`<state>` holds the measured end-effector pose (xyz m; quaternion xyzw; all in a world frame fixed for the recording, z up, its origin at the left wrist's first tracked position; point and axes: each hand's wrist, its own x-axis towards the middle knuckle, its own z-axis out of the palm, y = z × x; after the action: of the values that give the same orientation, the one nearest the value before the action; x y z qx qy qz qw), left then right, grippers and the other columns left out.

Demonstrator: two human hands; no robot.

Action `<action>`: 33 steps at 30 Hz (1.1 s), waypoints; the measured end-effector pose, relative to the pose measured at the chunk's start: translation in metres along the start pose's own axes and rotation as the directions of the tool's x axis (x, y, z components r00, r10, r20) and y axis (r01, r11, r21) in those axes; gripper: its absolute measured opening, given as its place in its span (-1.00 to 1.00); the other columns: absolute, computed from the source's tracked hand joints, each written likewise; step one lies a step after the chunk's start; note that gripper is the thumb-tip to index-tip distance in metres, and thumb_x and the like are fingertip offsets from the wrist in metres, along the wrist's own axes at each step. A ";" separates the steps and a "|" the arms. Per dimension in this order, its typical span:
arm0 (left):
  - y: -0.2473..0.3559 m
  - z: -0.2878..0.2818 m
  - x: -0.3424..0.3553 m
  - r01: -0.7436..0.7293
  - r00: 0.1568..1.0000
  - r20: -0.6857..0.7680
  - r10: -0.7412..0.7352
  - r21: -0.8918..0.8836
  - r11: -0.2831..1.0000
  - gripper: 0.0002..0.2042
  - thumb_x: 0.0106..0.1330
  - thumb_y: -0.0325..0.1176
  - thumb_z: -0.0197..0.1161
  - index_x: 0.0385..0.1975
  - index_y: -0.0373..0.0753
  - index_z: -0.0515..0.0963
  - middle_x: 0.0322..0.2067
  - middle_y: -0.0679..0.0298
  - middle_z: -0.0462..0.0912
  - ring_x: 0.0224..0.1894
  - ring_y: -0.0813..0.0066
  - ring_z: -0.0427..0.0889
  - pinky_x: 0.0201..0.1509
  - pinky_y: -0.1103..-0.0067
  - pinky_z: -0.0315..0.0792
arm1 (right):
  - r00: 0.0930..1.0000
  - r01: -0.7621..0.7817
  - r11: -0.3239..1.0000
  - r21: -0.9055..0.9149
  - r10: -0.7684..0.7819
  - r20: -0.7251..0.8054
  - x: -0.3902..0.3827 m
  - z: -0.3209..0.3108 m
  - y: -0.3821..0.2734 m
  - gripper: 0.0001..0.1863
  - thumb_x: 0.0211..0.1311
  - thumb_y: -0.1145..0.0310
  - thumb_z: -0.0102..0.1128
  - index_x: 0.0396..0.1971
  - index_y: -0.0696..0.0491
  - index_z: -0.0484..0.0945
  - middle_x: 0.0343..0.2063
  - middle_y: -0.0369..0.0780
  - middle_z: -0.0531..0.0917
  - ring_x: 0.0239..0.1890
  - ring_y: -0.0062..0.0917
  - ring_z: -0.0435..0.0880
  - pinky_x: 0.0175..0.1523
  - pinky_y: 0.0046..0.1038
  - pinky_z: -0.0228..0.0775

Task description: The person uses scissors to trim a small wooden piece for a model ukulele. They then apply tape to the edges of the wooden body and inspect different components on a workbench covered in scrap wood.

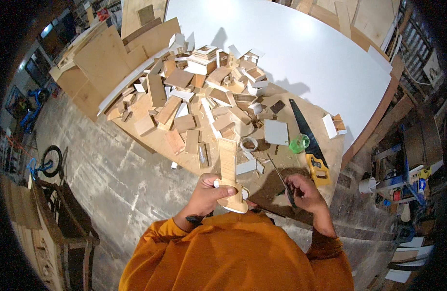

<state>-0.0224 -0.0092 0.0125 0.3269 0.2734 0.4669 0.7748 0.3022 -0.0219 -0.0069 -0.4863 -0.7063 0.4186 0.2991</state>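
Note:
My left hand (209, 195) grips a wooden piece (228, 165), its thumb lying across the lower part. The piece is a long, pale flat strip standing away from me, with a wider, rounded end and white edges close to my body. To the right, my right hand (303, 193) is closed around a slim, pointed tool (279, 174) with a dark lower part. The tool's tip points away and to the left, apart from the wooden piece. Its exact kind is too small to tell.
Beyond my hands, a wooden board (177, 155) carries a heap of wood offcuts (184, 104). A handsaw (316, 162) with a yellow handle, a tape roll (248, 144) and a green container (299, 143) lie toward the right. Behind stretches a white panel (301, 48).

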 end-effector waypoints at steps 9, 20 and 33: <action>0.014 0.014 0.004 -0.122 0.989 0.124 0.076 0.420 0.899 -0.86 0.09 -0.57 0.33 -0.34 -0.40 0.63 -0.40 0.27 0.68 -0.39 0.68 0.58 -0.31 0.70 0.43 | 0.989 0.098 0.935 -0.342 -0.055 0.134 -0.006 0.006 -0.108 -0.27 -0.34 -0.02 0.49 -0.09 -0.04 0.42 -0.32 -0.21 0.61 -0.37 -0.28 0.62 -0.18 -0.25 0.42; 0.006 0.010 0.006 -0.194 0.965 0.251 0.081 0.468 0.862 -0.84 0.01 -0.67 0.26 -0.37 -0.46 0.58 -0.32 0.19 0.65 -0.28 0.61 0.58 -0.25 0.68 0.47 | 0.990 0.126 0.907 -0.403 -0.091 0.106 -0.005 0.012 -0.115 -0.31 -0.29 0.00 0.46 -0.08 -0.07 0.43 -0.33 -0.22 0.63 -0.37 -0.28 0.64 -0.27 -0.28 0.48; 0.013 0.018 0.008 -0.154 0.969 0.245 0.042 0.460 0.874 -0.80 0.01 -0.65 0.32 -0.32 -0.45 0.60 -0.34 0.20 0.68 -0.31 0.62 0.58 -0.24 0.68 0.45 | 0.989 0.119 0.909 -0.400 -0.071 0.133 -0.007 0.012 -0.107 -0.36 -0.23 0.05 0.48 -0.09 -0.03 0.45 -0.36 -0.22 0.64 -0.46 -0.35 0.64 -0.38 -0.33 0.46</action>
<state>-0.0133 -0.0019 0.0328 0.5719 0.2720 0.3838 0.6720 0.2484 -0.0505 0.0816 -0.4777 -0.8169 0.2749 0.1699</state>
